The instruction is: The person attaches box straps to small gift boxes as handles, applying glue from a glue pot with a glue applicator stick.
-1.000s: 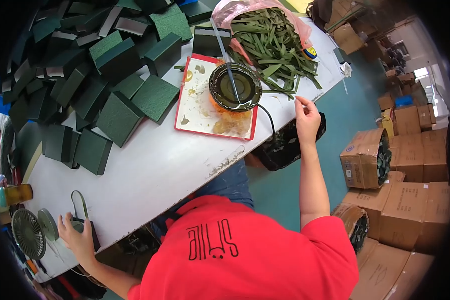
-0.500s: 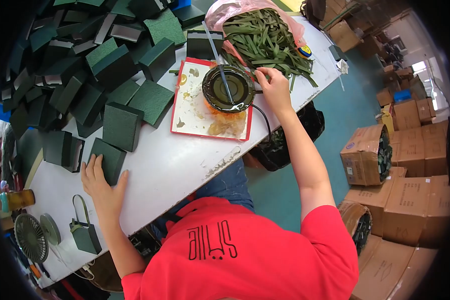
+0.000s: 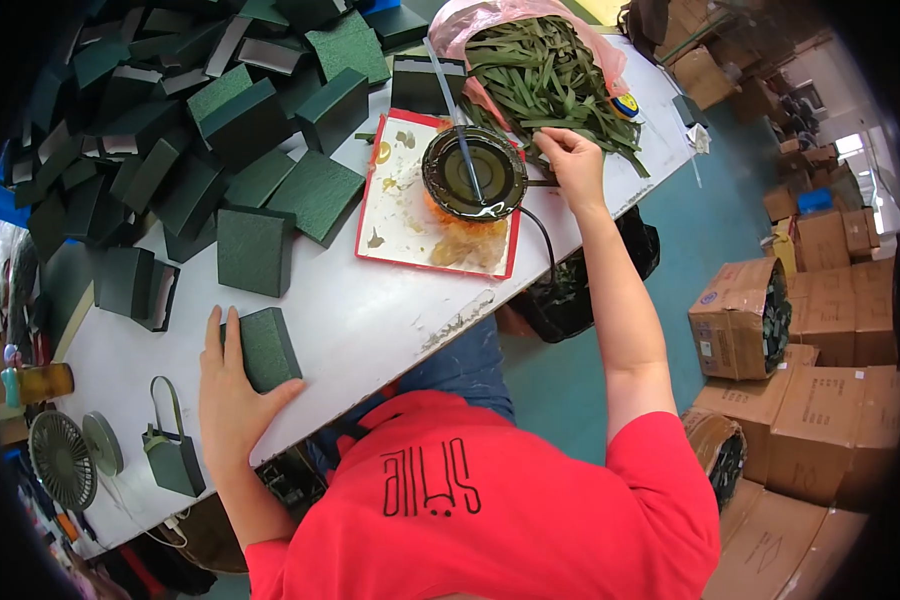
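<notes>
The left hand (image 3: 232,405) lies wide and flat on the small green box (image 3: 270,348), near and left on the desk (image 3: 370,320). The right hand (image 3: 576,163) is far right, fingers curled on the green strips (image 3: 550,70).

The fingertips of the right hand (image 3: 575,160) are lost among the green strips (image 3: 550,70), so whether they pinch one cannot be told, and the pink bag (image 3: 460,28) under the strips is cut off by the top edge. The heap of green boxes (image 3: 150,150) runs out into the dark rim at the upper left, where its far members blur together, and the small fan (image 3: 58,462) at the lower left is partly swallowed by the same rim. A little yellow and blue thing (image 3: 625,105) beside the strips is too small to name.
</notes>
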Motion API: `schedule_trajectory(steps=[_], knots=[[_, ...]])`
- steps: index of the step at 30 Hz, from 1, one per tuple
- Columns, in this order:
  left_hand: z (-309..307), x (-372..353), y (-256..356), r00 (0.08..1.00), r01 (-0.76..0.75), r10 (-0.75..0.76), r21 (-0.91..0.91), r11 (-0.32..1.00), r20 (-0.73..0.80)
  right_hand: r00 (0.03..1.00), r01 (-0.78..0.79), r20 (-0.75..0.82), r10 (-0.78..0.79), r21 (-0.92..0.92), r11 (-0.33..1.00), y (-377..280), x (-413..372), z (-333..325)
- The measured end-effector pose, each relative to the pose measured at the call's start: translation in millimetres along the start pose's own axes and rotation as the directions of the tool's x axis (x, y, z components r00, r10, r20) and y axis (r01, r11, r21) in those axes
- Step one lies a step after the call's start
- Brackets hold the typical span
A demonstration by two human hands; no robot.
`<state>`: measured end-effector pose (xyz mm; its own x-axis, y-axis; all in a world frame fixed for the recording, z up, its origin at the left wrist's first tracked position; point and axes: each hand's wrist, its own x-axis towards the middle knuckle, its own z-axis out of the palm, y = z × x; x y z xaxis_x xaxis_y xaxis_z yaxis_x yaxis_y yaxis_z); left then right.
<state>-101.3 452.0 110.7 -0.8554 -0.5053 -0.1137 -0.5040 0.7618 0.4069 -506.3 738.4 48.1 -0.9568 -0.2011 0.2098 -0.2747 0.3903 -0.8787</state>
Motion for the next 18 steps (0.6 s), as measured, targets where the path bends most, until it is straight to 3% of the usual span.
schedule_trajectory(steps=[2, 4, 7, 9, 10, 12, 16, 18], knots=[[-3.1, -0.2, 0.8, 0.998, -0.013, 0.012, 0.018, 1.0, 0.055, 0.996, -0.086, 0.017, 0.084, 0.171, 0.981, -4.4, 3.0, -1.1], [-0.8, -0.7, -2.0, 0.996, -0.034, 0.033, 0.016, 0.999, 0.077, 0.997, -0.078, 0.044, 0.068, 0.282, 0.956, -4.7, 6.1, -2.9], [7.4, -0.1, -2.9, 0.991, -0.121, 0.129, 0.261, 0.958, -0.016, 1.0, -0.015, -0.004, 0.017, 0.299, 0.954, -11.4, 7.9, -5.8], [14.7, 2.9, 5.2, 0.992, -0.108, 0.122, 0.295, 0.949, -0.032, 0.998, 0.041, -0.059, -0.026, 0.286, 0.957, -18.7, 8.1, -11.4], [18.0, 4.4, 7.7, 0.992, -0.1, 0.118, 0.312, 0.945, -0.039, 0.995, 0.062, -0.085, -0.044, 0.223, 0.973, -25.4, 5.6, -19.4], [24.5, 7.6, 7.1, 0.99, -0.123, 0.135, 0.208, 0.97, -0.044, 0.944, 0.263, -0.212, -0.255, 0.011, 0.965, -35.5, 1.0, -36.1], [26.3, 9.9, 8.2, 0.992, -0.111, 0.113, 0.054, 0.992, -0.046, 0.737, 0.477, -0.359, -0.572, -0.324, 0.817, -99.1, -48.2, -63.7], [23.4, 9.7, 13.1, 0.995, -0.098, 0.098, 0.098, 0.99, 0.001, 0.799, 0.435, -0.385, -0.462, -0.162, 0.886, -122.1, -79.1, -72.4]])
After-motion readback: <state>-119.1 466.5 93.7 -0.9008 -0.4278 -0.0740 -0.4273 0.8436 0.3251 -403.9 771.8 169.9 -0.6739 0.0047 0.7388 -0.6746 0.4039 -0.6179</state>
